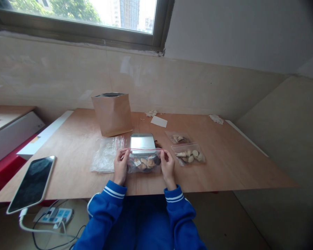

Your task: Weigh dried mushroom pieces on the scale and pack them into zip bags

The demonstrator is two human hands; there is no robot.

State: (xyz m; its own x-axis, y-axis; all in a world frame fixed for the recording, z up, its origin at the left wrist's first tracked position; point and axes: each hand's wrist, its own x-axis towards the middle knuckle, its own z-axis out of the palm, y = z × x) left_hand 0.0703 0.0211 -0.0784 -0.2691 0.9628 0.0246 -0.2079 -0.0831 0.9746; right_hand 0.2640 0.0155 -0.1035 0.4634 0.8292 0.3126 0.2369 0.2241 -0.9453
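Both hands pinch the top corners of a clear zip bag [144,167] with a red seal line; dried pieces that look like mushrooms lie inside it. My left hand [121,166] is closed on the left corner, my right hand [168,166] on the right one. Just behind the bag sits a flat kitchen scale [142,141] with a silver top, partly covered by the bag's upper edge. Dark brown pieces [158,143] show at the scale's right side. To the left of my left hand lies a stack of empty clear zip bags [103,156].
A brown paper pouch [112,114] stands open at the back left. Two filled zip bags, an upper one [179,138] and a lower one [190,155], lie on the right. A white card [159,121] is at the back. A phone [32,183] with a cable overhangs the front left edge.
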